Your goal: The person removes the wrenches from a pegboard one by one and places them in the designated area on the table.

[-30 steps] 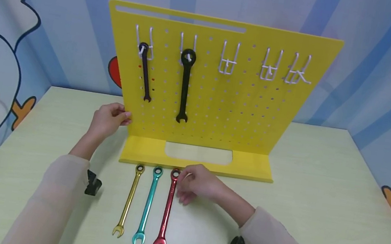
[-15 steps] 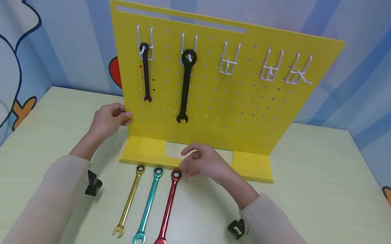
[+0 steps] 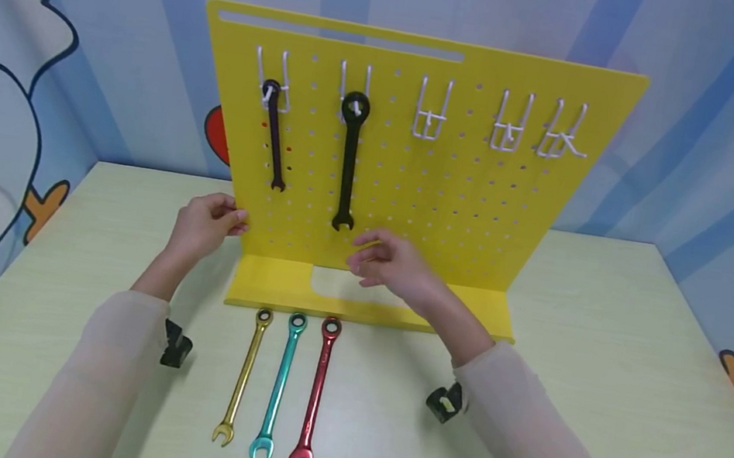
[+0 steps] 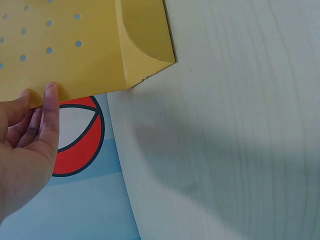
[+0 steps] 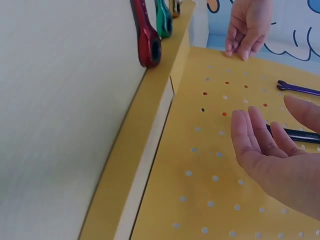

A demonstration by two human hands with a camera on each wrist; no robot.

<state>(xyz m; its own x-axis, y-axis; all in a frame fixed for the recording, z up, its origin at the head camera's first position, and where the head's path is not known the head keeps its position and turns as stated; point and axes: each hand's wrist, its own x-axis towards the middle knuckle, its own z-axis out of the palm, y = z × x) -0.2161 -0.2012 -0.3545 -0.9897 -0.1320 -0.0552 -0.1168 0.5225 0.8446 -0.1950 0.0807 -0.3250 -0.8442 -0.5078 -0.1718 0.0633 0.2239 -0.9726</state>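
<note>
Right hand, fingers loose and empty, hovers just right of the black wrench hanging upright on the pegboard; left hand grips the board's left edge.

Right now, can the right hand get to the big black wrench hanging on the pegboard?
Probably yes. The right hand is empty, open, raised before the pegboard, just right of the black wrench's lower jaw. Nothing lies between them.

Upright yellow pegboard on its base, held at its left edge, black wrench hanging from a hook
</note>
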